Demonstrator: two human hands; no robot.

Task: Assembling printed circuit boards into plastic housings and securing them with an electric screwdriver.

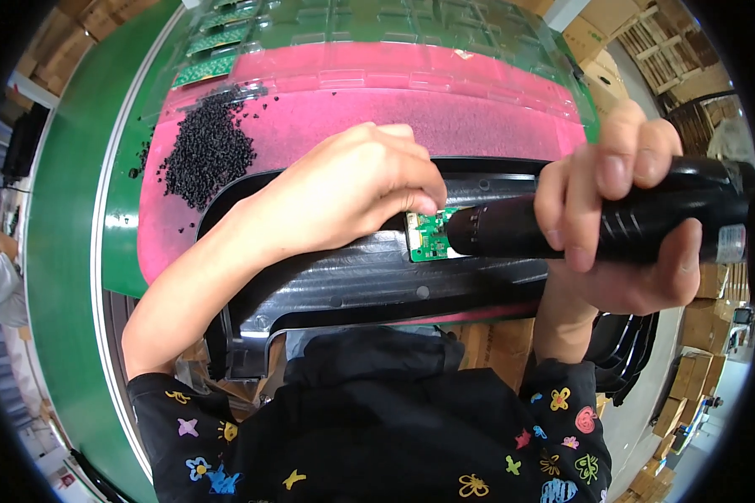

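Observation:
My right hand (577,205) is wrapped round a thick black power screwdriver (499,226), held nearly level, its nose pointing left. The nose is over a small green circuit board (428,238) with pale connectors and covers the board's right part, so the tip is hidden. At the board's upper edge my left hand (356,184) is closed, thumb and fingers pressed together; whatever they pinch, if anything, is hidden. Beneath the board lies a long, curved black plastic housing (352,281), its near rim close to my body.
A pile of small black screws (205,155) lies at left on the pink mat (344,109). Behind it, clear plastic trays (377,77) hold several green boards (205,71) at far left. A green table (75,184) extends left. Cardboard boxes (692,369) stand at right.

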